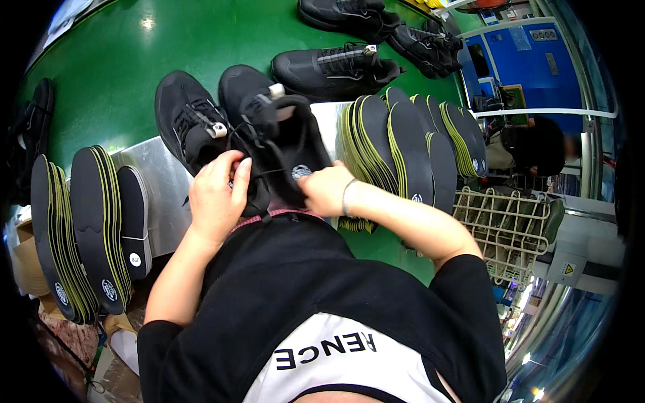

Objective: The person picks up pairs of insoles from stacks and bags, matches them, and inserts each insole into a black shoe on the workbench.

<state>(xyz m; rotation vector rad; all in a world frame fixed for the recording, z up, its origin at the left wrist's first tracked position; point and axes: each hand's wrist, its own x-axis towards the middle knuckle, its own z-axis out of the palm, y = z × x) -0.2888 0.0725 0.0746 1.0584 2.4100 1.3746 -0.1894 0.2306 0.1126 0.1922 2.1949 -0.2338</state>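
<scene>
Several black lace-up shoes stand in front of me. My left hand [218, 195] is at the heel end of a black shoe [185, 114], with thumb and fingers curled in at its collar. My right hand [327, 191] grips the heel of another black shoe [302, 131], which is tilted with its opening toward me. Inside that shoe lies a dark insole [295, 158] with a round white mark near its heel. A further black shoe [242, 87] stands between them, partly hidden. Loose black laces hang between my hands.
Stacks of black insoles with yellow-green edges stand at left [94, 221] and right [376, 138]. More black shoes [336, 70] sit on the green table [114, 60]. A wire basket [504, 228] hangs at right, and a person in dark clothing [537, 148] is beyond it.
</scene>
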